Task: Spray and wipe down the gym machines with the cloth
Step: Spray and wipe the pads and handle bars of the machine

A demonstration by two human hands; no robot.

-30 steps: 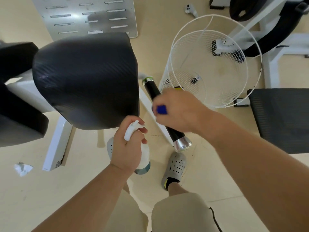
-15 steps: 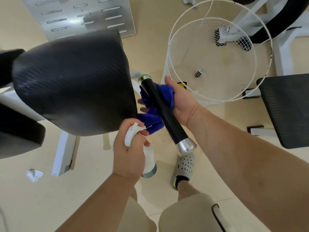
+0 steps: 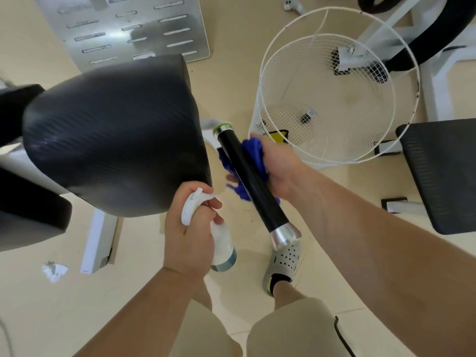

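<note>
A black handle bar with silver end caps juts from the gym machine at the centre. My right hand holds a blue cloth wrapped under and around the bar's upper half. My left hand grips a white spray bottle just left of the bar, nozzle up, one finger on the trigger. The machine's big black padded seat fills the left side.
A white wire basket stands right of the bar. A black mesh seat is at the right edge. A metal slotted plate lies at the top. Crumpled paper lies on the floor at lower left. My foot in a grey clog is below the bar.
My right hand went from on top of the bar to underneath it, with the blue cloth now spread around the bar. The left hand and bottle stayed roughly in place.
</note>
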